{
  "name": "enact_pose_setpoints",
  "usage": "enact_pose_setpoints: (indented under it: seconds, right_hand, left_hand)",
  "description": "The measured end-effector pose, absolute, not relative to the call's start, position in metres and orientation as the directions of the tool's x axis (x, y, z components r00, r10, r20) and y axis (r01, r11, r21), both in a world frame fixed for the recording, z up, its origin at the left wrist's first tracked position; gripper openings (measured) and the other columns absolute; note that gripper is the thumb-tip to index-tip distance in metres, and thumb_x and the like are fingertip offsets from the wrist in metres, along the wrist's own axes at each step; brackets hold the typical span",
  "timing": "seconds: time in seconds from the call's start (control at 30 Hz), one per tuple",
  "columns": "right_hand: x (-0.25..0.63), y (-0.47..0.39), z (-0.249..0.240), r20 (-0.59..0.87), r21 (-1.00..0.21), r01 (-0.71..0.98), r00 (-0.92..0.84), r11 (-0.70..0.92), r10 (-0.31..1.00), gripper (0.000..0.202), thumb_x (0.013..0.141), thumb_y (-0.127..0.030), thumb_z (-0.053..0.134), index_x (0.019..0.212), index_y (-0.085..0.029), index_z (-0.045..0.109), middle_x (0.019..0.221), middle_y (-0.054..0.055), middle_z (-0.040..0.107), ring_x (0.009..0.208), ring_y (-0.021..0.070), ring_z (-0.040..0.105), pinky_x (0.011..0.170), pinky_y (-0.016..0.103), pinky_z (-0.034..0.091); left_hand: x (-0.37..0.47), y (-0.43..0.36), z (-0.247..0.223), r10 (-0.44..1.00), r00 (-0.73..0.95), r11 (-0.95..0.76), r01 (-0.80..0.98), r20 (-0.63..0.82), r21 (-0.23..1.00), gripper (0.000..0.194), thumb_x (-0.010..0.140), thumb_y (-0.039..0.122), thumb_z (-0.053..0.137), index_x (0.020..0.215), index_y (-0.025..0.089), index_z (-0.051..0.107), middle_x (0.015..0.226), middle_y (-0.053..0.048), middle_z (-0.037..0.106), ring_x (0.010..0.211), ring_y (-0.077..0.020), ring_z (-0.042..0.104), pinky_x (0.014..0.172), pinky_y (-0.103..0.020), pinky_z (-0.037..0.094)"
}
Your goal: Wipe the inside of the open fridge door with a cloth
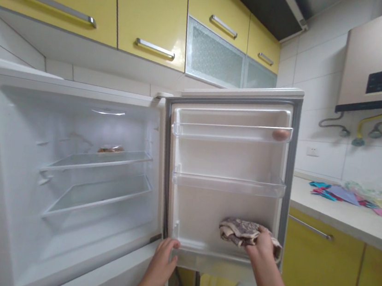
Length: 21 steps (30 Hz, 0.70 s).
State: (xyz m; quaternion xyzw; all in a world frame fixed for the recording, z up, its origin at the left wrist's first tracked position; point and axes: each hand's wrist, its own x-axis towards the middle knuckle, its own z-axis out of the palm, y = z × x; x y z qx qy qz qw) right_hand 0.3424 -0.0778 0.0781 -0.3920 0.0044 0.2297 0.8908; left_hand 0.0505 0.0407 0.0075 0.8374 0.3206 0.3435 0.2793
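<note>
Two hands work at the open fridge door point(231, 157): the left hand point(162, 258) steadies its bottom edge, fingers curled, while the right hand point(262, 244) presses a bunched patterned cloth point(236, 229) against the lower inner panel, mid-wipe, with sideways strokes probably next.

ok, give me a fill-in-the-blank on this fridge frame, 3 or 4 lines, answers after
1. The right hand presses a patterned ____ against the inside of the fridge door.
2. The left hand grips the door's ____ edge.
3. An egg lies in the ____ door shelf.
4. The fridge door stands ____.

Missing words: cloth; bottom; top; open
</note>
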Motion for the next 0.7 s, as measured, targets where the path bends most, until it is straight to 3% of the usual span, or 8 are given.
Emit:
enact_pose_setpoints:
  seconds: [0.2, 0.37, 0.43, 0.53, 0.6, 0.7]
  right_hand:
    - [0.345, -0.094, 0.122, -0.156, -0.575, -0.412, 0.903, 0.707, 0.4, 0.022, 0.088, -0.027, 0.048, 0.104, -0.02, 0.062, 0.095, 0.002, 0.074, 0.08, 0.0152, 0.07, 0.084, 0.039, 0.062]
    - [0.338, -0.118, 0.167, -0.025, -0.499, -0.35, 0.92, 0.793, 0.391, 0.024, 0.09, -0.026, 0.048, 0.105, -0.02, 0.066, 0.096, 0.001, 0.074, 0.08, 0.0128, 0.07, 0.084, 0.036, 0.063]
    - [0.335, -0.126, 0.178, 0.003, -0.492, -0.322, 0.929, 0.809, 0.371, 0.026, 0.091, -0.026, 0.046, 0.104, -0.02, 0.067, 0.098, 0.001, 0.074, 0.08, 0.0129, 0.07, 0.082, 0.036, 0.063]
    - [0.326, -0.129, 0.183, -0.022, -0.495, -0.243, 0.963, 0.834, 0.268, 0.025, 0.09, -0.031, 0.049, 0.106, -0.021, 0.067, 0.101, 0.001, 0.074, 0.085, 0.0131, 0.07, 0.078, 0.033, 0.063]
    - [0.32, -0.127, 0.182, -0.033, -0.491, -0.214, 0.973, 0.844, 0.228, 0.025, 0.09, -0.033, 0.052, 0.107, -0.022, 0.066, 0.102, 0.0, 0.073, 0.087, 0.0123, 0.07, 0.075, 0.028, 0.062]
    - [0.312, -0.119, 0.185, -0.019, -0.45, -0.216, 0.972, 0.867, 0.233, 0.024, 0.09, -0.034, 0.05, 0.105, -0.022, 0.064, 0.101, 0.0, 0.073, 0.09, 0.0122, 0.07, 0.074, 0.028, 0.062]
  left_hand:
    - [0.05, 0.039, 0.009, 0.731, 0.568, -0.64, 0.379, 0.378, 0.668, 0.035, 0.067, 0.012, 0.049, 0.098, 0.022, 0.063, 0.108, -0.008, 0.068, 0.114, -0.0251, 0.059, 0.107, -0.044, 0.043]
    - [0.038, 0.056, 0.036, 0.697, 0.624, -0.643, 0.324, 0.354, 0.694, 0.043, 0.07, 0.013, 0.051, 0.108, 0.023, 0.068, 0.136, -0.011, 0.059, 0.133, -0.0259, 0.052, 0.118, -0.045, 0.036]
    - [0.036, 0.065, 0.064, 0.718, 0.546, -0.652, 0.31, 0.432, 0.692, 0.05, 0.074, 0.015, 0.05, 0.122, 0.02, 0.063, 0.142, -0.014, 0.054, 0.137, -0.0277, 0.049, 0.117, -0.049, 0.038]
    - [0.039, 0.069, 0.12, 0.675, 0.37, -0.734, 0.253, 0.638, 0.63, 0.065, 0.084, 0.021, 0.046, 0.148, 0.022, 0.036, 0.157, -0.015, 0.039, 0.143, -0.0264, 0.042, 0.118, -0.052, 0.037]
    - [0.045, 0.067, 0.16, 0.568, 0.322, -0.823, 0.234, 0.758, 0.517, 0.07, 0.087, 0.023, 0.048, 0.153, 0.026, 0.026, 0.163, -0.012, 0.029, 0.15, -0.0256, 0.03, 0.123, -0.053, 0.031]
    - [0.056, 0.059, 0.207, 0.423, 0.4, -0.905, 0.229, 0.813, 0.358, 0.067, 0.09, 0.026, 0.048, 0.153, 0.026, 0.027, 0.165, -0.011, 0.028, 0.153, -0.0228, 0.024, 0.127, -0.05, 0.021]
